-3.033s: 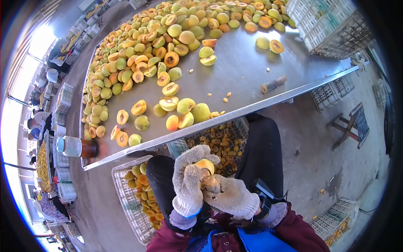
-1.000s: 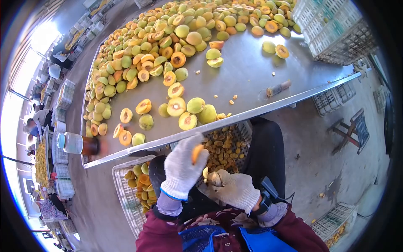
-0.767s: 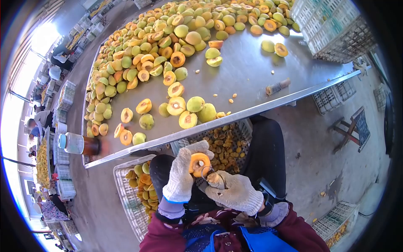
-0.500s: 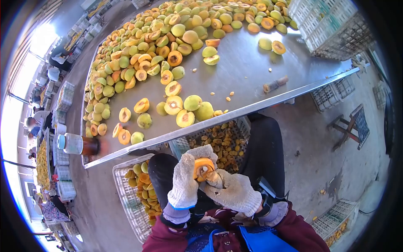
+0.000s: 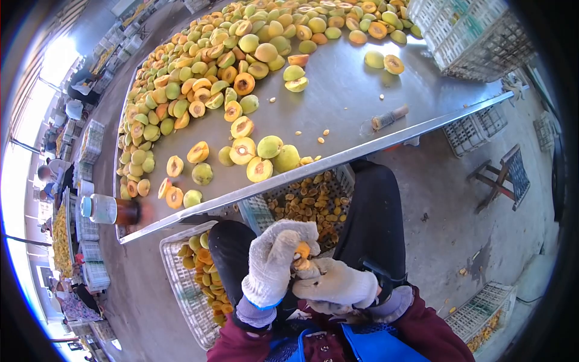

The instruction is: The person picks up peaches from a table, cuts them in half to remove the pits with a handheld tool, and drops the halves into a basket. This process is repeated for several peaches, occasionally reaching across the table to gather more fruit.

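Note:
My left hand [image 5: 271, 260], in a whitish knit glove, is closed around a peach half [image 5: 303, 249], and only a bit of its orange flesh shows between the fingers. Against that fruit presses my right hand [image 5: 338, 285], gloved and curled shut; whatever its fingers grip is hidden. Both hands are over my lap, in front of the metal table [image 5: 338, 90]. Cut peach halves [image 5: 243, 151] lie near the table's front edge, some showing pits. Below the hands' far side, a crate [image 5: 256, 215] between my knees holds small brownish-orange pieces [image 5: 307, 202].
A large peach heap [image 5: 241, 54] covers the table's far left. A wrapped stick-like object [image 5: 391, 117] lies near the edge. A bottle [image 5: 108, 209] stands at the left corner. White crates [image 5: 172, 265] [image 5: 476, 36] and a folding stool [image 5: 503, 178] surround me. Other people are at far left.
The peach half has turned and sunk into my left glove, so its cut face no longer shows fully. My right hand has closed in nearer to it. The view has shifted slightly.

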Available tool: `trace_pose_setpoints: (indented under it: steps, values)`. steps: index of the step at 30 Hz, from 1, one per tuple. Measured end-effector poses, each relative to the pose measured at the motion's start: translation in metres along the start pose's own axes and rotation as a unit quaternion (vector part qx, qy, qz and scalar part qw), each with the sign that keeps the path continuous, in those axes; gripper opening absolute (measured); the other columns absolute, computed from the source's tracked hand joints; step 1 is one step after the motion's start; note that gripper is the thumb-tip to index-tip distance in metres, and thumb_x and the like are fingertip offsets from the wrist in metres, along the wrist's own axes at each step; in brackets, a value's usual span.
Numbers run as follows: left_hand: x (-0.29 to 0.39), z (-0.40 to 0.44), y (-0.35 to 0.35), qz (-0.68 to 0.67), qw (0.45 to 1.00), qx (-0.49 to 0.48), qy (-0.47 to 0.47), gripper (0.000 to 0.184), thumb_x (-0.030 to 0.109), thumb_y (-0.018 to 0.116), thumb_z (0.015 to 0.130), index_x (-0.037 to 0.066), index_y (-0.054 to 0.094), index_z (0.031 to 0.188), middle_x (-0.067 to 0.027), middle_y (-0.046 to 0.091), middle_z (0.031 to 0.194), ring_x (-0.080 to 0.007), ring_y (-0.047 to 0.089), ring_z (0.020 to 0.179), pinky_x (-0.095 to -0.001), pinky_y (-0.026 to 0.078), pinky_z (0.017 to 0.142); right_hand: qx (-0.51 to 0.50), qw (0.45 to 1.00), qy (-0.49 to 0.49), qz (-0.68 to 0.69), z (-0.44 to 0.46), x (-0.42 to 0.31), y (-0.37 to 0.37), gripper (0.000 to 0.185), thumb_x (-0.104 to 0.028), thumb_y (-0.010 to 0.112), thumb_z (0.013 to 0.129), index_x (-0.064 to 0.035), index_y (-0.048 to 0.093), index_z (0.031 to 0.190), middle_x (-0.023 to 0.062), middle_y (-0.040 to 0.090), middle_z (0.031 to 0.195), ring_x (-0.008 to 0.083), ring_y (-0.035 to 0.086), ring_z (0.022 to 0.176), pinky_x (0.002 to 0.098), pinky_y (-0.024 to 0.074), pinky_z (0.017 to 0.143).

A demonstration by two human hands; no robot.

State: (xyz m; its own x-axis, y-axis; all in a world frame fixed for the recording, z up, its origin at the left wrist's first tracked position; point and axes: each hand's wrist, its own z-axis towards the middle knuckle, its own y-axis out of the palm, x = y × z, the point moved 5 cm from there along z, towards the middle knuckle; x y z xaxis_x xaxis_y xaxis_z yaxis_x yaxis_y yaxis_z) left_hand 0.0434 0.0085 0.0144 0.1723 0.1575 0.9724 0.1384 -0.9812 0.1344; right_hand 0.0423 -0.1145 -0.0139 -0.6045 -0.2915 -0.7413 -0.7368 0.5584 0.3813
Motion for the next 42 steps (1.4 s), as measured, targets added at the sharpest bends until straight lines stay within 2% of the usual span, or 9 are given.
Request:
trace_pose_setpoints:
  steps: [3, 5, 16, 24, 28, 30, 34, 41, 42]
  values:
    - [0.009, 0.003, 0.0, 0.05, 0.998, -0.031, 0.019, 0.026, 0.02, 0.057, 0.095, -0.004, 0.066, 0.1, -0.0115, 0.068, 0.089, -0.0162, 0.064, 0.079, -0.0294, 0.051, 0.073, -0.193, 0.969, 0.061, 0.141, 0.007, 0.027, 0.002, 0.015, -0.023, 0.063, 0.091, -0.01, 0.06, 0.096, 0.0017, 0.058, 0.067, 0.0127, 0.058, 0.058, 0.0274, 0.0488, 0.057]
    - [0.019, 0.007, 0.002, 0.161, 0.981, -0.067, 0.089, 0.017, 0.014, 0.066, 0.087, -0.001, 0.068, 0.095, -0.0122, 0.068, 0.084, -0.0194, 0.066, 0.077, -0.0308, 0.052, 0.068, -0.202, 0.956, -0.187, 0.105, 0.007, 0.02, 0.005, 0.013, -0.021, 0.064, 0.091, -0.009, 0.06, 0.095, 0.0012, 0.059, 0.073, 0.0085, 0.055, 0.062, 0.0244, 0.047, 0.058]
    - [0.048, 0.002, 0.022, 0.401, 0.84, -0.079, 0.356, 0.021, 0.024, 0.068, 0.083, 0.007, 0.07, 0.095, -0.0079, 0.069, 0.086, -0.0268, 0.068, 0.072, -0.0355, 0.053, 0.063, -0.269, 0.898, -0.071, 0.341, -0.005, 0.011, 0.012, 0.023, -0.017, 0.071, 0.083, -0.0026, 0.059, 0.095, 0.0051, 0.06, 0.086, 0.0128, 0.058, 0.078, 0.0286, 0.0496, 0.074]
    - [0.001, -0.002, 0.016, -0.134, 0.988, -0.058, 0.052, 0.041, 0.038, 0.056, 0.095, -0.002, 0.067, 0.096, -0.0145, 0.067, 0.087, -0.0215, 0.066, 0.076, -0.0327, 0.053, 0.069, -0.329, 0.877, -0.066, 0.345, -0.001, 0.02, 0.019, 0.023, -0.019, 0.073, 0.082, -0.0043, 0.059, 0.094, 0.0035, 0.059, 0.084, 0.0115, 0.056, 0.075, 0.0259, 0.047, 0.071]
    - [-0.014, 0.002, 0.019, -0.268, 0.96, 0.001, -0.083, 0.046, 0.045, 0.053, 0.096, 0.0, 0.063, 0.093, -0.0144, 0.065, 0.09, -0.0235, 0.064, 0.074, -0.0336, 0.053, 0.065, -0.322, 0.899, -0.088, 0.283, 0.004, 0.025, 0.019, 0.021, -0.02, 0.073, 0.083, -0.0053, 0.06, 0.091, 0.0024, 0.06, 0.082, 0.0102, 0.055, 0.073, 0.0237, 0.0452, 0.066]
    - [-0.024, 0.009, 0.029, -0.569, 0.802, -0.062, -0.169, 0.043, 0.044, 0.051, 0.097, 0.002, 0.059, 0.09, -0.0129, 0.062, 0.087, -0.0246, 0.061, 0.069, -0.0341, 0.052, 0.062, -0.361, 0.905, -0.11, 0.196, 0.002, 0.022, 0.02, 0.021, -0.021, 0.073, 0.083, -0.0053, 0.061, 0.09, 0.0022, 0.06, 0.081, 0.01, 0.055, 0.073, 0.0231, 0.045, 0.066]
    - [-0.011, -0.003, -0.048, -0.144, 0.981, 0.134, 0.001, 0.042, 0.045, 0.051, 0.097, 0.004, 0.06, 0.092, -0.0124, 0.064, 0.091, -0.0255, 0.063, 0.073, -0.0356, 0.052, 0.061, -0.289, 0.923, -0.128, 0.218, 0.0, 0.005, 0.018, 0.021, -0.022, 0.072, 0.083, -0.0048, 0.061, 0.085, 0.0003, 0.059, 0.074, 0.0079, 0.054, 0.066, 0.0223, 0.0447, 0.06]
    - [0.028, 0.004, -0.146, 0.65, 0.684, 0.291, 0.159, 0.023, 0.021, 0.067, 0.082, 0.004, 0.069, 0.097, -0.0134, 0.065, 0.103, -0.0301, 0.06, 0.104, -0.0398, 0.047, 0.089, -0.129, 0.981, 0.06, 0.13, 0.02, 0.013, 0.008, 0.015, -0.023, 0.065, 0.088, -0.0135, 0.055, 0.081, -0.0031, 0.051, 0.061, 0.006, 0.048, 0.048, 0.022, 0.0354, 0.042]
    - [0.021, 0.021, -0.142, 0.555, 0.761, 0.293, 0.163, 0.023, 0.021, 0.069, 0.079, 0.007, 0.07, 0.098, -0.0145, 0.065, 0.105, -0.035, 0.059, 0.105, -0.0415, 0.046, 0.093, -0.129, 0.981, 0.061, 0.13, 0.02, 0.011, 0.012, 0.015, -0.023, 0.065, 0.088, -0.0135, 0.055, 0.081, -0.0031, 0.051, 0.061, 0.006, 0.048, 0.048, 0.022, 0.0354, 0.042]
